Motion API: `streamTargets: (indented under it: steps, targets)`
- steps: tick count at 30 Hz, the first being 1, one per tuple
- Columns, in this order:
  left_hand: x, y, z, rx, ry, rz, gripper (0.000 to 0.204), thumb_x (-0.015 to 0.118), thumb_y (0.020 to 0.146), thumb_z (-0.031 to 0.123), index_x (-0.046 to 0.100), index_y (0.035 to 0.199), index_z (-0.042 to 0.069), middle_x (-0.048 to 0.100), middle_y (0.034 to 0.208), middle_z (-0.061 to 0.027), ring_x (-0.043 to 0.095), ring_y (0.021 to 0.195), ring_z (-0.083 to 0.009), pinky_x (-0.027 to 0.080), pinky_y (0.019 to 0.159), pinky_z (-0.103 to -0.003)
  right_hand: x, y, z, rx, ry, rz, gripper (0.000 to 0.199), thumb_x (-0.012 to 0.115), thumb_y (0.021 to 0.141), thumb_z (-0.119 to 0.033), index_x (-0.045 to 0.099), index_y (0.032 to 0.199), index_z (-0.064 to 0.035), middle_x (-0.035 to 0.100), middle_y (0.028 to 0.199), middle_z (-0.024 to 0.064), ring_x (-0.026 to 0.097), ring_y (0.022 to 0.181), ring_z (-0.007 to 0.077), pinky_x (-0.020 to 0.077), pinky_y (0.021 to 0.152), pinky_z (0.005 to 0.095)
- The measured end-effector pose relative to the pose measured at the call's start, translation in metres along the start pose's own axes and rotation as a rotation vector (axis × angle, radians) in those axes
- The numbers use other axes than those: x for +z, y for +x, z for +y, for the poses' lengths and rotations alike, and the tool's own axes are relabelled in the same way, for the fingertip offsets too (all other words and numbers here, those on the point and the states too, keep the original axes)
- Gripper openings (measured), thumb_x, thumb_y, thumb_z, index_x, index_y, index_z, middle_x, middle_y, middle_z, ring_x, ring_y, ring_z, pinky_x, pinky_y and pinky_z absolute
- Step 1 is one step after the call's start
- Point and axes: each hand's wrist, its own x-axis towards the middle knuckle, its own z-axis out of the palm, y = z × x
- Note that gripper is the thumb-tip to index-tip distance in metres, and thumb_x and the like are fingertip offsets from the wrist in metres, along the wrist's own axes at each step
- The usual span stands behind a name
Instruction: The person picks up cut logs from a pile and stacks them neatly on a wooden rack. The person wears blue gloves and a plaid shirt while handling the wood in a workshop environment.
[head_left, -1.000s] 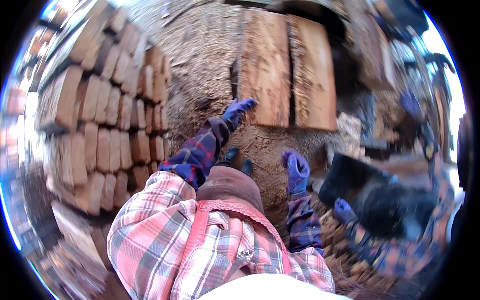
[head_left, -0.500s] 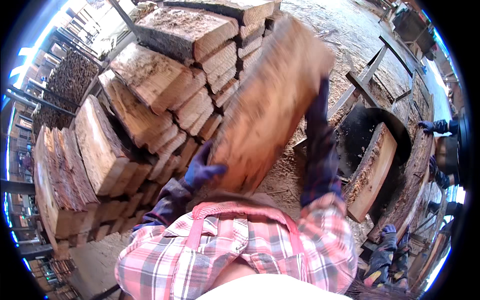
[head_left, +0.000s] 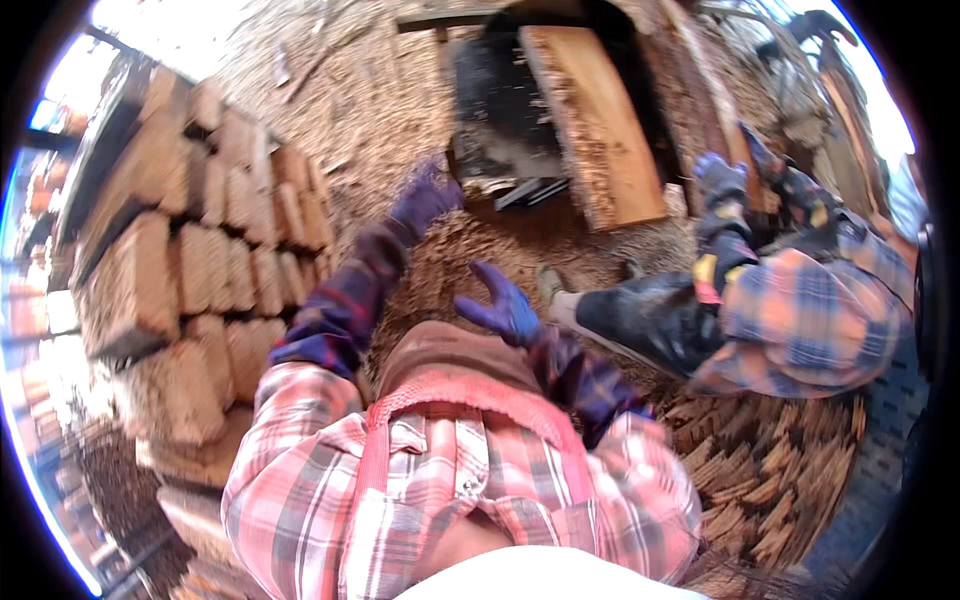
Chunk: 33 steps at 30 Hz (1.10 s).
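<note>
Both my hands wear purple gloves and hold nothing. Out in front, over the sawdust-covered ground, my left hand (head_left: 427, 203) is stretched forward, blurred but with its fingers extended. My right hand (head_left: 500, 306) is nearer my body, thumb and fingers apart. Beyond them a thick wooden slab (head_left: 600, 130) with a rough bark edge lies on a black metal surface (head_left: 500, 100). The left hand is nearest to that surface's near left corner, apart from it.
Stacked thick boards (head_left: 215, 265) rise on my left. To the right, a co-worker in a plaid shirt (head_left: 820, 310) bends forward, a gloved hand (head_left: 720, 175) near a long bark-edged timber (head_left: 705, 80). A pile of split, jagged-ended wood (head_left: 770, 480) lies at the lower right.
The thick board that was between my hands is out of them now. My view has swung right, bringing the black surface and slab ahead and the co-worker closer.
</note>
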Motion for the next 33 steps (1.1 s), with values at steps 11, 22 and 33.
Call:
streamTargets:
  steps: [11,22,33]
  targets:
    - [0.256,0.067,-0.005,-0.591,-0.907,-0.046,0.024,0.063,0.083,0.032,0.063,0.089,0.009,0.049,0.056,0.0019,0.044,0.045,-0.0128,0.033,0.043,-0.026,-0.011,-0.153,0.186,0.489,0.606,0.502,0.054,0.062,0.085,-0.033,0.044,0.128,-0.0063,0.055,0.118,0.0069,0.054,0.098,0.0154,0.0436,0.084,0.0301]
    - [0.179,0.043,-0.039,-0.36,-1.096,-0.018,0.031,0.066,0.078,0.017,0.059,0.101,-0.003,0.064,0.086,-0.0095,0.063,0.074,-0.0202,0.053,0.068,-0.033,0.021,-0.068,0.115,0.603,1.064,0.314,0.032,0.053,0.09,-0.035,0.053,0.113,-0.0129,0.059,0.098,0.0045,0.059,0.087,0.0187,0.0483,0.075,0.0299]
    - [-0.083,-0.29,0.003,-0.512,-0.419,0.216,0.076,0.076,0.067,0.015,0.038,0.131,0.001,0.056,0.117,-0.0104,0.056,0.106,-0.0224,0.046,0.089,-0.033,0.066,0.13,0.071,0.359,1.512,-0.181,0.064,0.044,0.085,-0.061,0.046,0.124,-0.0109,0.052,0.122,0.0103,0.05,0.111,0.0296,0.0425,0.092,0.0452]
